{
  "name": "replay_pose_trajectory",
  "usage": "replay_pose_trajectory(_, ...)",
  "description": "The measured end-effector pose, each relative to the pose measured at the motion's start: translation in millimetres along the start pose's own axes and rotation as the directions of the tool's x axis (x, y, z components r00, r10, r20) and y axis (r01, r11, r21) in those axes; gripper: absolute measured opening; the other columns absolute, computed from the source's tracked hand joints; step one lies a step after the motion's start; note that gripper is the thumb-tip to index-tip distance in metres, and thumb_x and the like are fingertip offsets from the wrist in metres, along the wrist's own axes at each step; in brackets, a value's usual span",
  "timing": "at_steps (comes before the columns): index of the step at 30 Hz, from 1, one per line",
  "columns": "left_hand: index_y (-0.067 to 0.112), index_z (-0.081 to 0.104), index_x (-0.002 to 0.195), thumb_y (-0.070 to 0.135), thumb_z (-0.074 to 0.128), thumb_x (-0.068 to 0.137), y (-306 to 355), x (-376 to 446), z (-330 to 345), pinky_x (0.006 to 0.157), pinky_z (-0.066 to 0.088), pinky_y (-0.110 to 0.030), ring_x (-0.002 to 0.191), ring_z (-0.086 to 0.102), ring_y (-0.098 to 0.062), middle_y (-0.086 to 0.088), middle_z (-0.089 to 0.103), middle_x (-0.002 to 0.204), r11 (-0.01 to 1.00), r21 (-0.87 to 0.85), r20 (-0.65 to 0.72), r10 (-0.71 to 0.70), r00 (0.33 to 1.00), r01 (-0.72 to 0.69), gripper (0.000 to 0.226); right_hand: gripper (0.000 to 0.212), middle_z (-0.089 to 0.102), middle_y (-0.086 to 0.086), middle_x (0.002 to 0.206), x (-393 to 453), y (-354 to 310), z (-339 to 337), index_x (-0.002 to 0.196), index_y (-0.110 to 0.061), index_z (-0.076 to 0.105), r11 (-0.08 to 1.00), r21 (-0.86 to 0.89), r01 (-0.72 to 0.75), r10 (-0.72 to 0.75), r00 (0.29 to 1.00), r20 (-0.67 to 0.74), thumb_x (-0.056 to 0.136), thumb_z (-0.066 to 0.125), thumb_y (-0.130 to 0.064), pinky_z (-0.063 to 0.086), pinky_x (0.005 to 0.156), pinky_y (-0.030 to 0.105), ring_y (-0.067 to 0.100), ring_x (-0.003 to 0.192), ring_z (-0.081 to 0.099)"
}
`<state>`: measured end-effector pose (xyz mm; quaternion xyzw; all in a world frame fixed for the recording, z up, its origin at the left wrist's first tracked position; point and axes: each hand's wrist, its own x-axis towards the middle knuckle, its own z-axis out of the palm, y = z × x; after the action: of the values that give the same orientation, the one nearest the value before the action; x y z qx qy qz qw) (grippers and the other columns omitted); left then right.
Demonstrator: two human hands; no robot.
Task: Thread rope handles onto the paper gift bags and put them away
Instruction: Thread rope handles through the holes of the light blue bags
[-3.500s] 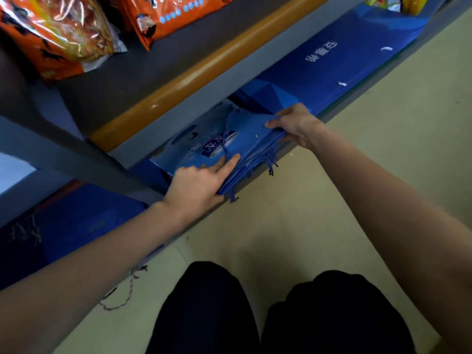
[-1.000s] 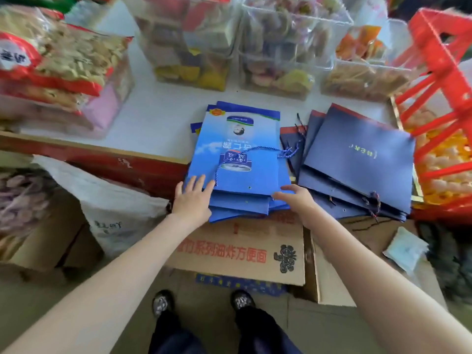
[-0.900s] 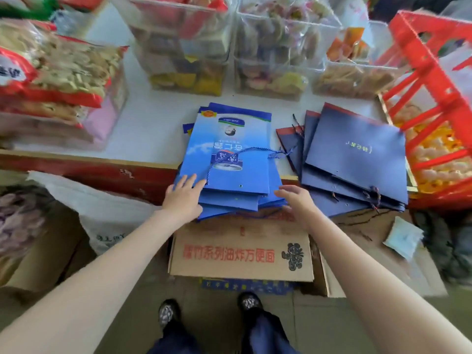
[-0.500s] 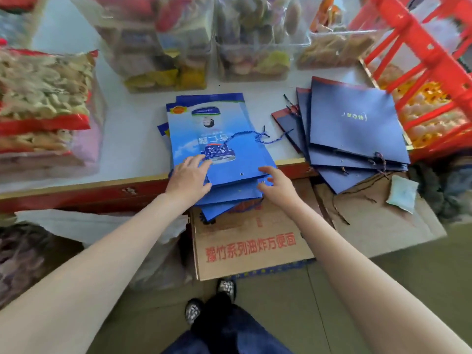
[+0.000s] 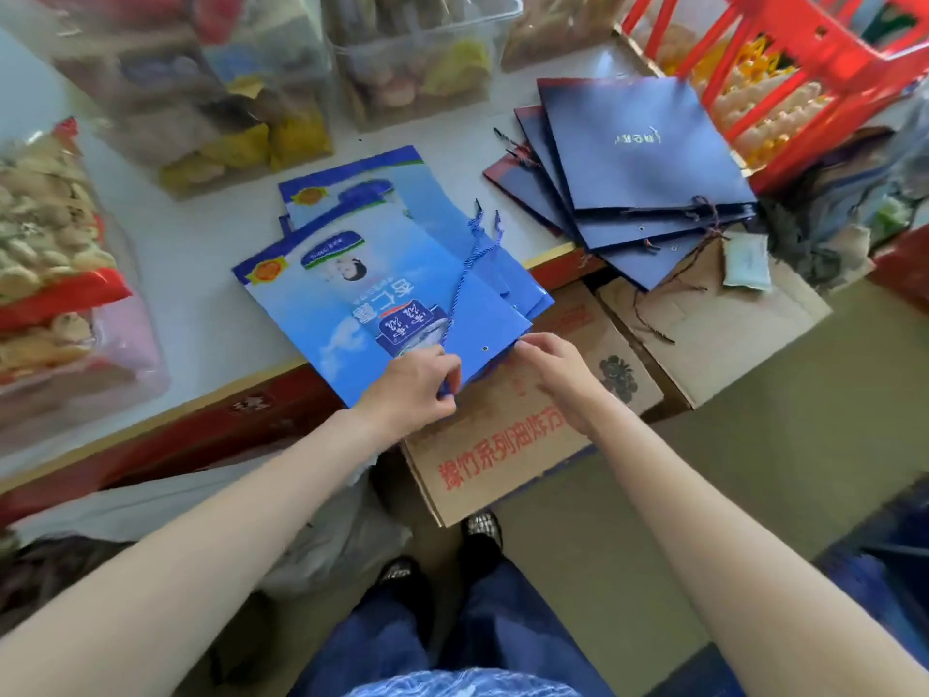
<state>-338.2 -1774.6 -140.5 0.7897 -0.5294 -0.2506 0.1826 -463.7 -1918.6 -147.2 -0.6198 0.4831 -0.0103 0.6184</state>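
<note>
Left hand [image 5: 412, 389] pinches near edge of top light-blue gift bag [image 5: 382, 304] on table [image 5: 201, 254]; right hand [image 5: 553, 367] fingers curled on same edge.

snack bags [image 5: 48, 254] left | clear tubs [image 5: 417, 57] rear | red crate [image 5: 784, 67] right | cardboard boxes [image 5: 507, 435] under counter

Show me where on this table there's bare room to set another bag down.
Bare tabletop lies left of the light blue bags, between the snack packets and clear tubs. A narrower strip separates them from the navy bags. The right end, by the red crate, is crowded.
</note>
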Motion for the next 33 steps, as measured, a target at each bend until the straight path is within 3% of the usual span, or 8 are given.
replay_pose_trajectory(5,0.015,0.062,0.1,-0.005,0.057,0.078,-5,-39,4,0.074,0.045,-0.019,0.07,0.053,-0.014,0.001,0.043,0.094,0.915,-0.387,0.035,-0.113,0.993,0.118,0.03,0.04,0.055,0.002,0.11,-42,19,33,0.129,-0.021,0.037,0.886,0.446,-0.129,0.114,0.992,0.06,0.095,0.049,-0.005,0.048,0.086,0.041,0.028,0.1,0.06)
replay_pose_trajectory(8,0.016,0.043,0.109,-0.006,0.053,0.084,5,-55,-5,0.064,0.051,-0.023,0.063,0.058,-0.019,-0.008,0.045,0.097,0.571,-0.73,0.137,-0.417,0.899,0.376,0.034,0.042,0.058,0.01,0.11,-62,26,66,0.125,-0.016,0.033,0.876,0.453,-0.167,0.13,0.985,0.111,0.092,0.056,-0.005,0.048,0.076,0.034,0.025,0.082,0.063)
replay_pose_trajectory(11,0.013,0.043,0.105,-0.003,0.051,0.089,11,-72,-15,0.059,0.05,-0.017,0.051,0.062,-0.007,-0.004,0.056,0.084,0.351,-0.768,0.394,-0.402,0.827,0.536,0.024,0.042,0.063,0.01,0.084,-74,28,86,0.125,-0.003,0.039,0.903,0.421,-0.084,0.076,0.996,0.036,0.087,0.054,0.008,0.051,0.07,0.032,0.017,0.06,0.062)
replay_pose_trajectory(16,0.008,0.06,0.112,0.004,0.053,0.087,6,-73,-17,0.065,0.041,-0.02,0.076,0.054,-0.016,-0.015,0.065,0.1,0.776,-0.444,0.249,-0.374,0.893,0.448,0.026,0.022,0.062,0.008,0.073,-91,19,87,0.102,-0.008,0.05,0.891,0.452,-0.037,0.039,0.999,0.005,0.086,0.054,0.007,0.05,0.055,0.021,0.01,0.051,0.059)
replay_pose_trajectory(21,0.014,0.059,0.123,0.004,0.053,0.088,16,-75,-14,0.066,0.04,-0.015,0.092,0.052,-0.014,-0.011,0.062,0.116,0.86,-0.358,0.283,-0.271,0.92,0.364,0.036,0.017,0.06,0.007,0.085,-95,14,86,0.112,-0.01,0.047,0.87,0.486,-0.085,0.089,0.996,0.015,0.095,0.048,-0.008,0.05,0.068,0.028,0.019,0.072,0.06)
replay_pose_trajectory(24,0.024,0.065,0.107,0.002,0.05,0.088,26,-80,-12,0.07,0.043,-0.017,0.096,0.052,-0.012,-0.002,0.062,0.111,0.861,-0.375,0.369,-0.201,0.908,0.343,0.033,0.03,0.06,0.012,0.101,-92,20,81,0.108,-0.01,0.051,0.95,0.306,-0.063,0.112,0.983,-0.145,0.083,0.062,-0.001,0.056,0.07,0.035,0.027,0.088,0.064)
replay_pose_trajectory(28,0.019,0.065,0.108,0.001,0.047,0.087,40,-70,-17,0.073,0.043,-0.02,0.1,0.056,-0.014,0.002,0.061,0.103,0.916,-0.336,0.231,-0.146,0.962,0.219,0.033,0.04,0.063,0.01,0.101,-94,15,32,0.111,-0.01,0.063,0.997,-0.025,-0.072,0.058,0.927,-0.37,0.076,0.055,0.007,0.053,0.085,0.045,0.029,0.098,0.062)
replay_pose_trajectory(33,0.011,0.051,0.129,0.009,0.059,0.085,56,-44,-15,0.1,0.034,-0.031,0.119,0.048,-0.026,-0.01,0.048,0.131,0.996,-0.048,0.023,0.073,0.997,-0.072,0.044,0.043,0.052,-0.008,0.067,-114,5,-59,0.113,-0.021,0.066,0.949,-0.309,0.06,-0.133,0.966,-0.221,0.08,0.055,0.005,0.043,0.061,0.024,0.011,0.062,0.049)
